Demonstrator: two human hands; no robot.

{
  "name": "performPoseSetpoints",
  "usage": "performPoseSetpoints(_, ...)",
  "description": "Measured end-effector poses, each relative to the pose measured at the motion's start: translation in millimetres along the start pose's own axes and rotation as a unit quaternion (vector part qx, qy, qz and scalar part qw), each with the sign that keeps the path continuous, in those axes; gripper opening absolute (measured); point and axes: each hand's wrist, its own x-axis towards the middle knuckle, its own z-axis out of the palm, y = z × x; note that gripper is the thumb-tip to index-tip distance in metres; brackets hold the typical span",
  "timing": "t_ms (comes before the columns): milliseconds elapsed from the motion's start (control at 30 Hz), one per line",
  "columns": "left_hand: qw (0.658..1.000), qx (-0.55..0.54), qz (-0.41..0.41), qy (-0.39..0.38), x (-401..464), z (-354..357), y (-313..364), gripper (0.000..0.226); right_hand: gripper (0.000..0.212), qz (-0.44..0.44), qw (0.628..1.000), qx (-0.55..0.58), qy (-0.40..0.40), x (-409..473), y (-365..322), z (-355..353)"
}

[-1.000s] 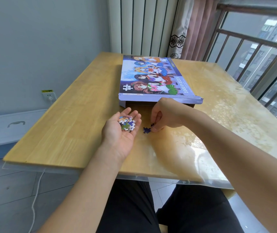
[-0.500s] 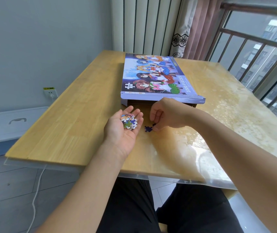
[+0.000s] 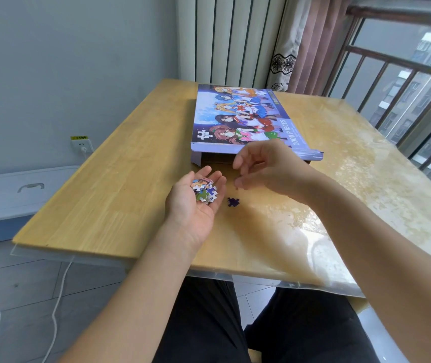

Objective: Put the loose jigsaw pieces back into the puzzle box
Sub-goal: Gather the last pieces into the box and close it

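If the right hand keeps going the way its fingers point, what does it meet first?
The right hand points left; it would probably first meet the left hand's fingertips beside the jigsaw pieces, though depth is unclear.

Small heap of colourful jigsaw pieces (image 3: pixel 204 190) sits piled in an upturned palm above the table. One dark purple piece (image 3: pixel 233 202) lies flat on the tabletop just right of the heap. Puzzle box (image 3: pixel 245 121), long, anime-print lid, lies flat beyond them, near end open.

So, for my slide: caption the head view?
Left hand cups jigsaw pieces; right hand hovers above one purple piece.
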Motion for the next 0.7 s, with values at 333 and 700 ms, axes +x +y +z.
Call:
performPoseSetpoints(333, 1.0, -0.019, 0.005, 0.01, 0.3, -1.5, 4.2, 0.037, 0.026, -0.014, 0.95, -0.307, -0.053, 1.7, -4.3, 13.5)
performPoseSetpoints(700, 1.0, -0.011, 0.002, 0.015, -1.3, -1.4, 4.5, 0.038, 0.021, 0.025, 0.942, -0.307, -0.134, 15.9, 2.4, 17.1)
